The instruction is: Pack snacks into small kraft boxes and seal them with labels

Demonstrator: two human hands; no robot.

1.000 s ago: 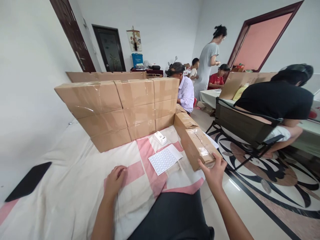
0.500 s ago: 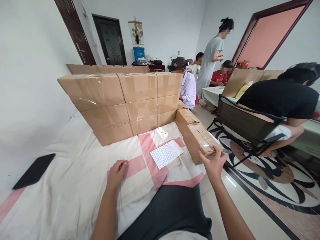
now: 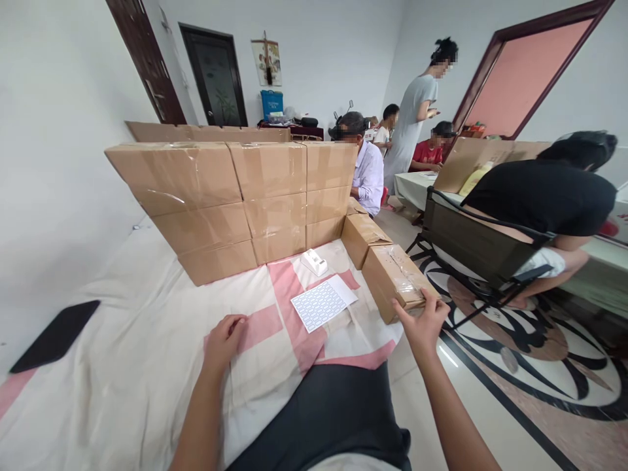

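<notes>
My right hand [image 3: 422, 319] grips the near end of a small taped cardboard box [image 3: 396, 273], thumb on its left side and fingers over the right. This box stands at the bed's right edge, in front of another cardboard box [image 3: 364, 234]. My left hand [image 3: 226, 337] rests on the sheet with its fingers curled together, and I see nothing in it. Between the hands lies a sheet of blue-bordered labels [image 3: 321, 304]. Just behind it sits a small white box-shaped item [image 3: 314, 261], its kind unclear.
A wall of stacked cardboard boxes [image 3: 248, 206] stands across the bed's far side. On the left lies a flat black object [image 3: 56, 337]. To the right, a person in black bends forward on a folding chair [image 3: 483, 232]. Other people are around a table [image 3: 409, 183] further back.
The near box has slid slightly right with my right hand, so its left side now sticks out of line with the box behind. My left hand stays resting on the sheet.
</notes>
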